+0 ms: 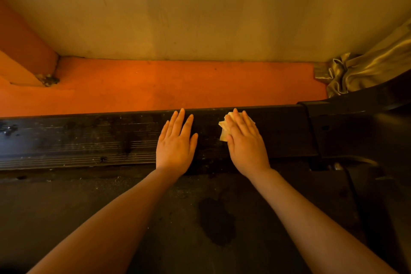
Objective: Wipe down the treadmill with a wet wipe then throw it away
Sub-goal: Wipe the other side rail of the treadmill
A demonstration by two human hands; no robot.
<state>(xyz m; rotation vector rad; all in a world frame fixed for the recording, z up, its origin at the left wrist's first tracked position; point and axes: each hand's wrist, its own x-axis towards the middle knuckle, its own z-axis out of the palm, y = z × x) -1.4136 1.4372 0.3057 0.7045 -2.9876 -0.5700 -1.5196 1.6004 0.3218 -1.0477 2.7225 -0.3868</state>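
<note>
The black treadmill's ribbed side rail (77, 140) runs across the middle of the view, dusty and streaked with damp patches. Its dark belt (155, 218) lies nearer me, with a wet stain on it. My right hand (244, 140) lies flat with straight fingers on a crumpled pale wet wipe (223, 130), pressing it onto the rail. Only the wipe's left and far edges show past my fingers. My left hand (176, 142) rests flat on the rail beside it, fingers straight, holding nothing.
Beyond the rail is a strip of orange floor (178, 84), then a plain wall (200, 11). A gold curtain (360, 69) bunches at the right corner. The treadmill's black front housing (355, 131) rises at the right. An orange post base (29, 66) stands at the left.
</note>
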